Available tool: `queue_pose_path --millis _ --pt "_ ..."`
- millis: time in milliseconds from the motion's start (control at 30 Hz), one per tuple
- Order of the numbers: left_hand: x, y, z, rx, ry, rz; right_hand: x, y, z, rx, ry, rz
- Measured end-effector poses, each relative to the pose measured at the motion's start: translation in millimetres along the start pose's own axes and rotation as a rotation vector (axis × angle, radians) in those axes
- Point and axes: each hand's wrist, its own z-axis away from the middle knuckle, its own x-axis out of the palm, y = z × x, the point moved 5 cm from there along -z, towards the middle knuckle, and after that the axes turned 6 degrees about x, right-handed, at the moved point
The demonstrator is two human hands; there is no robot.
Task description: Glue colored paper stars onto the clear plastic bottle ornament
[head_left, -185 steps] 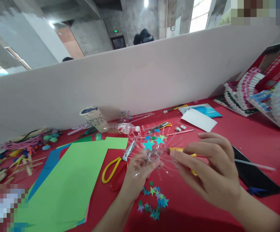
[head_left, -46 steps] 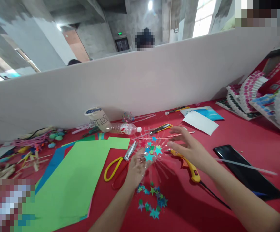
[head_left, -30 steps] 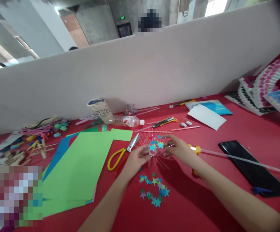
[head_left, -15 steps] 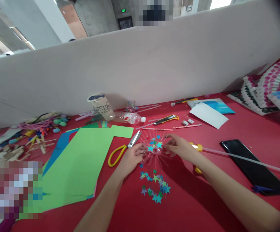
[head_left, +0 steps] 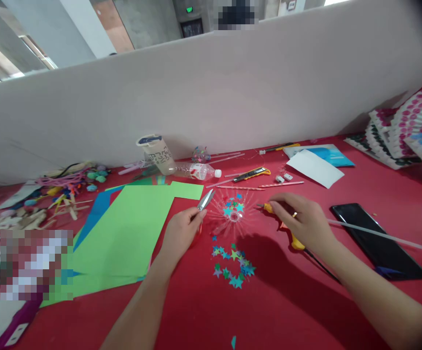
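Observation:
My left hand [head_left: 184, 228] is closed over the handles of a pair of scissors [head_left: 205, 200], with the blades sticking out beyond the fingers. The handles are hidden. My right hand [head_left: 300, 214] grips a yellow hot glue gun [head_left: 297, 242] near its front, and its nozzle points left. A clear glue stick [head_left: 378, 233] runs out behind it. Between the hands, a clear plastic piece cut into spreading strips [head_left: 235, 215] lies on the table with star stickers on its middle. Closer to me, several loose blue and green stars [head_left: 237, 281] form a rough ring.
Green paper sheets [head_left: 123, 233] lie left, with pipe cleaners and pompoms [head_left: 68, 182] behind. A plastic bottle [head_left: 200, 171], a cup [head_left: 158, 155] and a utility knife [head_left: 251, 175] are farther back. A black phone [head_left: 378, 248] lies right. A white partition [head_left: 211, 97] borders the table [head_left: 196, 311].
Both hands have left the clear strip piece. My left hand has moved onto the scissors' handles; my right hand has moved right and taken hold of the glue gun. The view has shifted slightly.

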Motion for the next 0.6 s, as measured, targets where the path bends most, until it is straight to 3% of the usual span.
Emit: queue_pose_path --millis 200,367,600 --pt "12.5 2.6 29.8 0.057 -0.096 -0.113 10.3 0.6 26.7 -0.074 -0.054 0.004" --pt "28.1 -2.8 38.9 0.142 -0.178 -0.193 18.1 7.1 35.6 -0.106 -0.020 -0.010" --pt "72.4 21.2 39.9 0.404 -0.356 -0.304 19.9 8.7 40.3 -0.164 0.005 -0.010"
